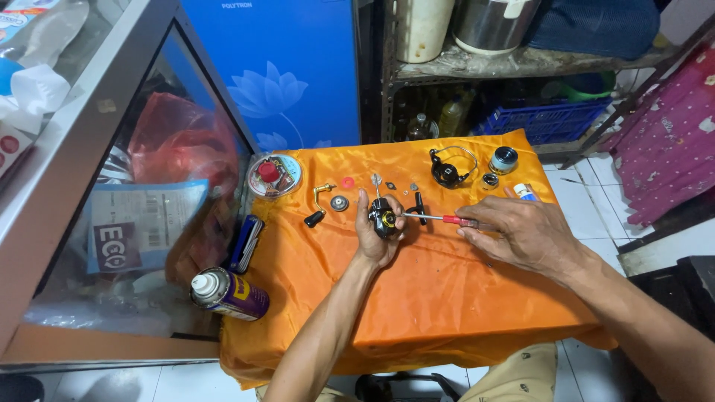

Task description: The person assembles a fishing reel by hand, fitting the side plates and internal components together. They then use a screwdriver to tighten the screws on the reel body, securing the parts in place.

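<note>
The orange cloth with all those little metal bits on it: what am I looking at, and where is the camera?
The single picture comes from a camera worn on a person's head, looking down at their own bare hands. The left hand holds a small black reel body. The right hand holds a red-handled screwdriver whose tip meets that body. Both work over a low table draped in orange cloth. On the cloth lie loose parts: a crank handle, a round tin with a red knob, a black rotor with a wire hoop and a spool. A spray can lies at the left edge.
</note>
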